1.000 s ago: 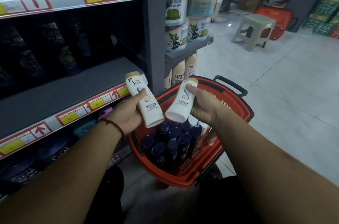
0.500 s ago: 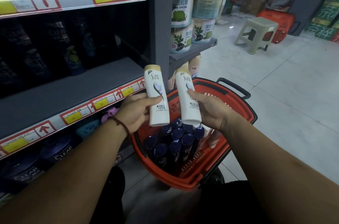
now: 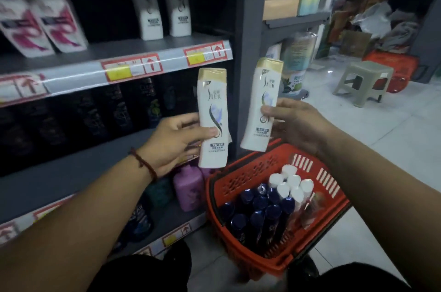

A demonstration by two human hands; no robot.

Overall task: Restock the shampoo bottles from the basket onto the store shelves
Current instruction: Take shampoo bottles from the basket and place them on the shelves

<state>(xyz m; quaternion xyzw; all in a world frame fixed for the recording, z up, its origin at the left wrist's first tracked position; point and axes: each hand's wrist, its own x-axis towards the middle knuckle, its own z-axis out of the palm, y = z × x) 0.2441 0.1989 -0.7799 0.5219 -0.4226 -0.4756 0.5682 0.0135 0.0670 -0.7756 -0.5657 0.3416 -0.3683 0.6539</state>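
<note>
You are facing grey store shelving (image 3: 245, 52) on a pale tiled floor, with one plastic stool (image 3: 362, 81) and a second red basket (image 3: 393, 67) sitting well behind on the right. The upper shelf (image 3: 133, 45) is carrying four white bottles: two blurred pink-patterned ones at the left and two plain ones (image 3: 152, 12) standing upright further right. Dark bottles are lining the shelf below, too dim to count.

Your left hand (image 3: 176, 141) is gripping one gold-capped shampoo bottle (image 3: 212, 100) upright, with the thumb lying across its front and the fingers behind. Your right hand (image 3: 293, 124) is holding a second matching bottle (image 3: 265, 91), tilted slightly, with the thumb pressing on its label. The two bottles are hanging apart from each other, above the red floor basket (image 3: 241, 181) sitting beside the shelving.

Inside it, roughly nine blue-capped bottles (image 3: 260, 203) are standing packed together, with about six white-capped bottles (image 3: 293, 180) just behind them. One purple bottle (image 3: 188, 189) is sitting on the bottom shelf, next to the basket.
</note>
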